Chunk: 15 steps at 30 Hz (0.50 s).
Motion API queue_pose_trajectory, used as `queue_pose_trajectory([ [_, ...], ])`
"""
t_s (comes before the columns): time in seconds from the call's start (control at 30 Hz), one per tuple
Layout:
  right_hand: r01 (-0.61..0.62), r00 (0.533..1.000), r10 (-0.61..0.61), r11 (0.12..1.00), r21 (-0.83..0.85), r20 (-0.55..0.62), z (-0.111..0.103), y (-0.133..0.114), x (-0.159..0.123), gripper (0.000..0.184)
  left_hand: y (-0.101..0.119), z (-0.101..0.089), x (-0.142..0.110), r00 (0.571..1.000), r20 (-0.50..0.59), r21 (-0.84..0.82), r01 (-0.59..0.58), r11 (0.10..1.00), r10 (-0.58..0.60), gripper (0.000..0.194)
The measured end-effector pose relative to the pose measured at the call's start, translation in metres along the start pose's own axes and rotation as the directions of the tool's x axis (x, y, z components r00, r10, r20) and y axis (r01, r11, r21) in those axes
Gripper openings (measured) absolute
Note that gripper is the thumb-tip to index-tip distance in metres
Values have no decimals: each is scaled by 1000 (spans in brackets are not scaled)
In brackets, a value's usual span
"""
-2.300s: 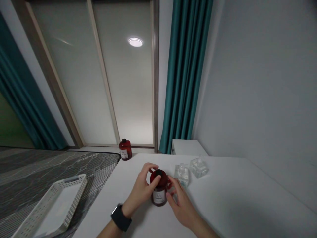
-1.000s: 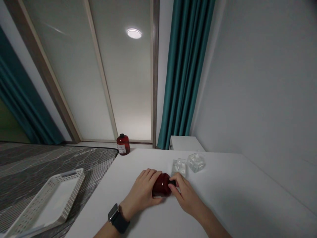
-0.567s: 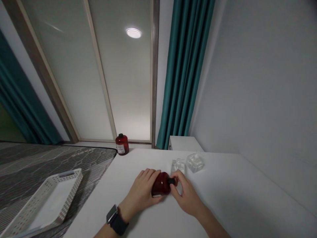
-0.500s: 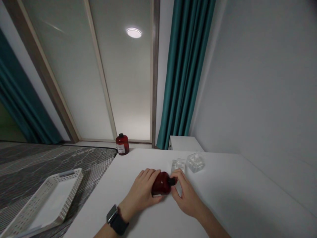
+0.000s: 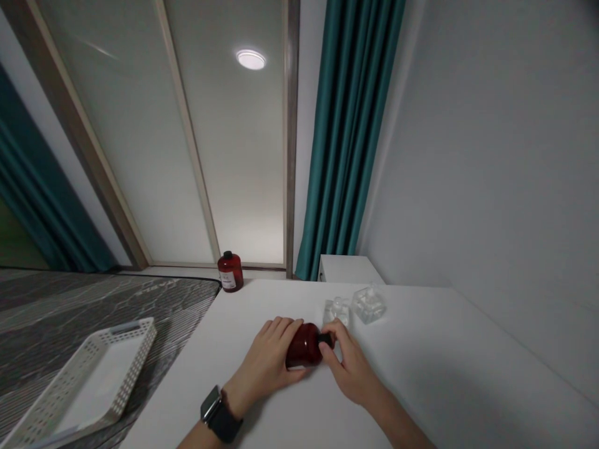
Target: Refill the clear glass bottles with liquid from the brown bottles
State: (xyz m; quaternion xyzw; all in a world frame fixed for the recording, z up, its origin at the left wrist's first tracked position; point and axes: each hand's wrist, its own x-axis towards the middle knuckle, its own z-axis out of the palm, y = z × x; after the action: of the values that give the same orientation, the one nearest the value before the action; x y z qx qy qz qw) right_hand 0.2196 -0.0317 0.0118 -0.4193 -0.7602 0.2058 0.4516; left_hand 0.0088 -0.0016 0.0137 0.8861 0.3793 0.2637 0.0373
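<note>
Bottle [image 5: 305, 346] now lies over on its side; 2.3 s ago it stood upright between the hands, label forward. By 1 s ago it was already down, and little has shifted since then beyond small changes in the right fingers' grip at the cap [image 5: 324, 339]. Reading: body braced, cap brought round to the right, where the fingers can work on it. Cap is on; cannot tell whether it has turned.

Axis: long axis runs left to right across the person's front, near level, cap end a touch farther out. Neck points right, base toward the left palm. Label mostly turned from view, only a pale sliver low on the near side.

Place: near middle of the bench [image 5: 421, 374]. Cannot tell whether the bottle rests on it or is held just clear.

Left hand [image 5: 269, 358]: curved wide round the base end, thumb on the near side, firm hold. Right hand [image 5: 349, 365]: thumb and forefinger nearly closed, pinching the cap.

Nearby: 2nd bottle [image 5: 230, 272] upright at the far left corner, cap up.
</note>
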Motion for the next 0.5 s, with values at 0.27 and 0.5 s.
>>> queue_pose_trajectory([
  [0.27, 5, 999, -5, 1000, -2, -32, 3, 4, -3, 21, -1, 0, -1, 1000, -14, -15, -6, 1000, 5, 78],
  [0.5, 51, 996, -50, 999, 8, -80, 2, 3, 0, 24, 0, -1, -1, 999, -32, -21, -8, 1000, 7, 74],
])
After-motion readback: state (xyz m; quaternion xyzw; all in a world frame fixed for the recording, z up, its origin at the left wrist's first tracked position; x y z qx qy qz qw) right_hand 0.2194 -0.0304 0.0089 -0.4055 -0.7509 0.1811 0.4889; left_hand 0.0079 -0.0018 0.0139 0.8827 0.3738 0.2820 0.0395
